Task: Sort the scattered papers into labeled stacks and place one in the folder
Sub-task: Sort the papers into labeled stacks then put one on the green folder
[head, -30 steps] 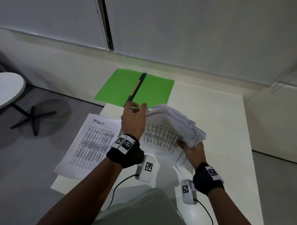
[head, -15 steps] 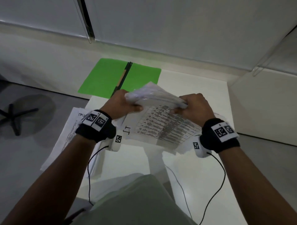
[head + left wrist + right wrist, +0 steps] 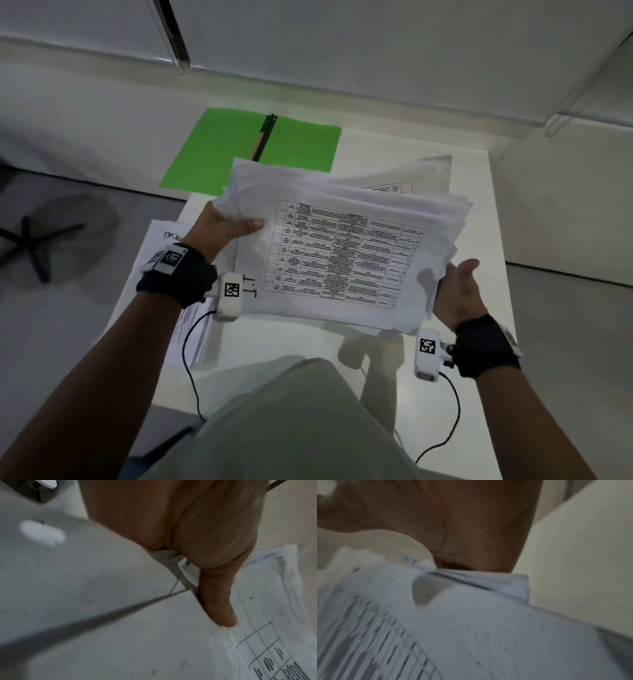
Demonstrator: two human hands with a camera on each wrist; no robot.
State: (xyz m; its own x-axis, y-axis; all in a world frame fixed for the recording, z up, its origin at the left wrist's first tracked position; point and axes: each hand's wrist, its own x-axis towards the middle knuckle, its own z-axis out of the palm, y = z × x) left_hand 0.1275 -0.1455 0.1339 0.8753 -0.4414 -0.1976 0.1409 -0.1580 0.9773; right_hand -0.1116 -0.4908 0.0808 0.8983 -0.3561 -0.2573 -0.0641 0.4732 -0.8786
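Holding a thick stack of papers (image 3: 346, 246) above a glossy white table (image 3: 479, 212), the person grips its left edge with the left hand (image 3: 222, 228), thumb pressed on the top sheet, fingers hidden beneath. The right hand (image 3: 457, 291) supports the right edge from below with the thumb lifted clear; its fingers cannot be seen. A green folder (image 3: 246, 147) lies open at the table's far left corner, overhanging the edge. A second stack (image 3: 164, 240) rests flat at the left edge. Grey floor, a chair base (image 3: 37, 240) and pale walls surround the table.
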